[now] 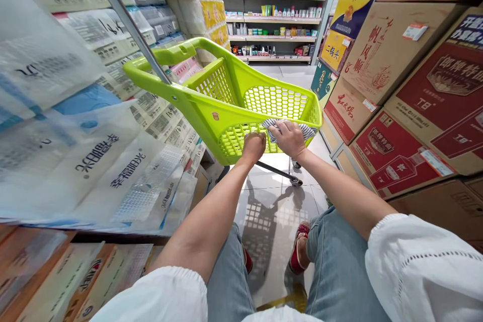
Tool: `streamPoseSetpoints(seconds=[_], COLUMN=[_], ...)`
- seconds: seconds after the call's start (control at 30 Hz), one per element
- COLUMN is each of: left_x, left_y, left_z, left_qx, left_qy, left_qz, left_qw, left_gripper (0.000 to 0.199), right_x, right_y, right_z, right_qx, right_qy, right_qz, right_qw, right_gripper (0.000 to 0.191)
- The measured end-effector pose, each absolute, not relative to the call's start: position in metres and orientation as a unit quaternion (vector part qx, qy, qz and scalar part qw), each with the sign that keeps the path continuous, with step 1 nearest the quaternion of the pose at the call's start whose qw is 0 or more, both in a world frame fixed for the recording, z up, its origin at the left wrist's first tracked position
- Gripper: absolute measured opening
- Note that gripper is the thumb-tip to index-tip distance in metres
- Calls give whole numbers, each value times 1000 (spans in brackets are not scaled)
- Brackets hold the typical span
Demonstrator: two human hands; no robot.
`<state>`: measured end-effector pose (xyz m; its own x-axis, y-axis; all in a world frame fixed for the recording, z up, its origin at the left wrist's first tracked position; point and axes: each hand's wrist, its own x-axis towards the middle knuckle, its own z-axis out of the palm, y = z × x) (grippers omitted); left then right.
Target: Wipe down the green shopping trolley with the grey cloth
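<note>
A lime-green plastic shopping cart (206, 123) stands crosswise in front of me, its lattice side facing my hands. My left hand (254, 147) is curled closed against the lattice, and its fingertips are hidden. Farther right, my right hand (289, 137) grips a grey-and-white striped cloth (307, 132) and presses it to the cart's side just below the upper rim. Part of the cloth bunches out on both sides of the fingers. Inside the cart is a latticed green divider (213, 85); no goods show in the front part.
Stacked plastic-wrapped paper packs (101, 161) line the left side. Printed cartons (392, 146) are piled close on the right. Shelves of bottles and boxes (275, 12) stand at the back. A slanted metal pole (128, 20) crosses the upper left; a cart wheel (296, 181) rests on the tiled floor.
</note>
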<state>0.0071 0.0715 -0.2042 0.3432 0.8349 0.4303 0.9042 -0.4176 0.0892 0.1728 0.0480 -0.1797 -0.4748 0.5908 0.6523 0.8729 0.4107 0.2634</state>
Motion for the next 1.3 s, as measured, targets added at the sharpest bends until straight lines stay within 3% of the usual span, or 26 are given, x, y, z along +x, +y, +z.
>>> streamPoseSetpoints(seconds=[0.17, 0.37, 0.47, 0.73, 0.87, 1.1, 1.3], left_x=[4, 4, 4, 7, 8, 9, 10], left_y=[76, 76, 74, 72, 73, 77, 77], left_z=[-206, -207, -206, -202, -202, -206, -206], left_qx=[-823, -827, -831, -829, -831, -832, -833], left_qy=[-527, -519, -511, -515, -512, -510, -512], left_qz=[-202, -209, -216, -208, -212, -214, -204], left_qw=[67, 54, 45, 56, 53, 39, 56], left_gripper=[34, 39, 39, 39, 36, 36, 34], right_x=[175, 177, 176, 178, 179, 180, 178], right_y=[51, 38, 41, 52, 54, 41, 46], right_z=[-220, -253, -236, -160, -184, -245, -210], right_qx=[-423, -387, -397, -458, -441, -401, -412], right_qy=[-843, -890, -878, -788, -804, -873, -855], right_qz=[-283, -225, -243, -311, -317, -253, -273], right_qw=[175, 85, 107, 270, 243, 114, 157], right_gripper=[31, 27, 27, 32, 30, 31, 30])
